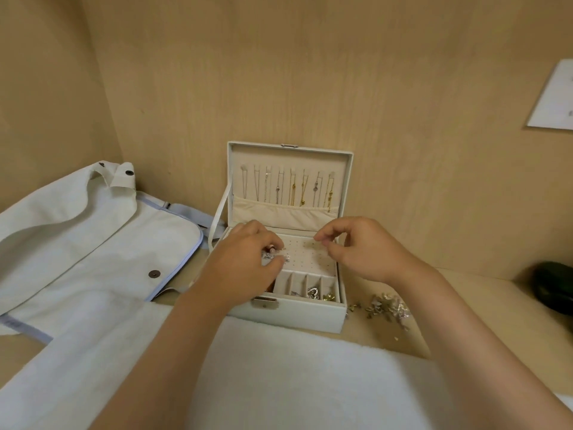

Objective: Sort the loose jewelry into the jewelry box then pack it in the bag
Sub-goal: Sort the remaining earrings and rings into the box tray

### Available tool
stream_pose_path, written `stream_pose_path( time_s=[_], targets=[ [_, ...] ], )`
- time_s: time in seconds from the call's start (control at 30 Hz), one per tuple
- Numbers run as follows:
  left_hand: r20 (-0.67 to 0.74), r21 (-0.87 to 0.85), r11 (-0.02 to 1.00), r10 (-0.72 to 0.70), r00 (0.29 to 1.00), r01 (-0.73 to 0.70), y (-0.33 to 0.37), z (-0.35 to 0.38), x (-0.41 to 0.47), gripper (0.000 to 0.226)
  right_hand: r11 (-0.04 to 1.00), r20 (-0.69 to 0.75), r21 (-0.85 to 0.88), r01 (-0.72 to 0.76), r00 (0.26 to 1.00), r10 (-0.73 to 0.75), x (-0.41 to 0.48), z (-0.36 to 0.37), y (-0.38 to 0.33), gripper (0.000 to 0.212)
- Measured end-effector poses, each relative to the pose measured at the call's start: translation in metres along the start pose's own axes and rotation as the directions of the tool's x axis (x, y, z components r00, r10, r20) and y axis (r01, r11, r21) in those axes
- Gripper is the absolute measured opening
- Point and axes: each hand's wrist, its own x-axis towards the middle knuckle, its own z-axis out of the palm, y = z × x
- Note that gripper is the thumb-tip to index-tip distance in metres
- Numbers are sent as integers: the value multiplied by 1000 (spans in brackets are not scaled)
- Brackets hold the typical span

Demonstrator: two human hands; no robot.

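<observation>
– While both hands work over the open jewelry box [288, 316], what worries you most?

– Dropping something tiny. The left hand [248, 262] has its fingers [266, 238] curled, pinching small silver pieces [279, 257] above the left side of the earring panel [307, 254]. The right hand [362, 249] holds thumb and forefinger tip to tip on what I take for a stud [324, 242], though it is too small to be sure.

– And if one slips?

– It could land in the wrong one of the compartments [310, 287] at the front. Or it could bounce off the rim onto the white towel [294, 367], where pale metal would be hard to find.

– Anything else?

– A knock to the upright lid might tangle the necklaces [288, 187] hanging there. The loose jewelry [384, 307] sits heaped on the counter [465, 321] just right of the box, close by the right forearm. A careless sweep would scatter it.

– The bag?

– The bag [108, 243] lies flat to the left, flap open, nothing packed yet.

– The room?

– It's a pale wood counter backed by a matching wall [310, 72]. There's a paper [555, 97] stuck up at the right and a dark object [555, 290] at the edge that I cannot identify.
</observation>
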Motion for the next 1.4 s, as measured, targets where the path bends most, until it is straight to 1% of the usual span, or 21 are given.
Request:
stream_pose_path(
  time_s=[0.1, 0.23, 0.3, 0.4, 0.47, 0.53, 0.57, 0.67, 0.73, 0.9, 1.03, 1.1, 1.17, 1.2, 1.27, 1.33, 1.4],
  targets=[
    [-4, -47, 999, 25, 1000, -25, 26, 4, 4, 23, 999, -33, -42, -23, 999, 22, -22, -28, 21, 16],
    [33, -81, 988, 132, 991, -129, 72, 22, 15, 23, 992, -58, -90, -84, 995, 79, -53, -55, 55, 15],
    [67, -134, 978, 167, 984, -157, 93, 35, 23, 20, 988, -47, -113, -104, 994, 100, -66, -63, 69, 16],
    [131, -201, 968, 177, 975, -149, 121, 59, 33, 15, 982, -8, -123, -145, 989, 145, -83, -69, 87, 21],
    [178, -213, 968, 173, 969, -134, 134, 75, 39, 15, 977, 20, -141, -161, 986, 165, -89, -70, 99, 33],
    [235, -191, 973, 172, 957, -128, 143, 89, 44, 16, 971, 44, -164, -175, 982, 185, -91, -68, 112, 39],
    [264, -163, 977, 176, 948, -135, 146, 95, 46, 17, 969, 56, -167, -182, 980, 193, -91, -66, 116, 39],
    [322, -58, 981, 193, 927, -184, 149, 109, 51, 21, 970, 91, -127, -205, 972, 217, -89, -61, 123, 31],
    [341, -22, 980, 192, 920, -196, 147, 116, 53, 20, 972, 119, -106, -212, 967, 224, -88, -58, 125, 24],
    [390, -14, 983, 173, 904, -182, 137, 128, 53, 20, 970, 128, -120, -211, 966, 226, -80, -52, 128, 18],
    [391, -15, 981, 182, 902, -192, 134, 131, 53, 21, 964, 109, -167, -207, 968, 227, -77, -49, 129, 12],
    [389, -12, 979, 191, 901, -202, 134, 132, 53, 23, 962, 88, -158, -222, 967, 238, -78, -49, 130, 10],
    [365, -46, 979, 201, 909, -199, 134, 131, 52, 24, 963, 50, -102, -248, 966, 254, -79, -50, 129, 13],
    [342, -87, 980, 198, 919, -178, 135, 130, 52, 24, 966, 32, -41, -254, 966, 256, -79, -51, 127, 13],
    [298, -193, 973, 178, 938, -124, 139, 126, 51, 25, 955, 11, 151, -254, 967, 256, -81, -53, 121, 13],
    [273, -288, 954, 166, 948, -84, 142, 120, 50, 27, 894, -4, 367, -255, 961, 276, -82, -53, 112, 10],
    [253, -346, 936, 156, 955, -61, 145, 115, 49, 29, 811, 3, 515, -278, 946, 323, -83, -55, 103, 8]
  ],
)
